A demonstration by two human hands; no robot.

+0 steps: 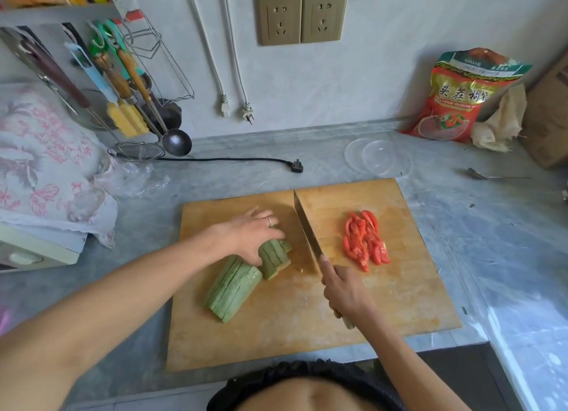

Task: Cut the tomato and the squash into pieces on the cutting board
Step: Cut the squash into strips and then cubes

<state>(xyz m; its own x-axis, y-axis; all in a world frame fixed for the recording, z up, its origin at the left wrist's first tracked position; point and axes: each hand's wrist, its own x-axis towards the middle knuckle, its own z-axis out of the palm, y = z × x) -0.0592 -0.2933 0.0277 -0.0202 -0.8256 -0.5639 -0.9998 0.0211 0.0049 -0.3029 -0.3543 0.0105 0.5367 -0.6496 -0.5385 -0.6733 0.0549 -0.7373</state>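
The left hand [255, 232] presses the sliced squash [246, 275] steady on the cutting board [307, 334]. The right hand [347, 291] grips the cleaver [305, 226], fingers wrapped around its handle. Tomato pieces [365, 241] lie aside.

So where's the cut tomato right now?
The tomato lies in slices on the right part of the board, just right of the knife.
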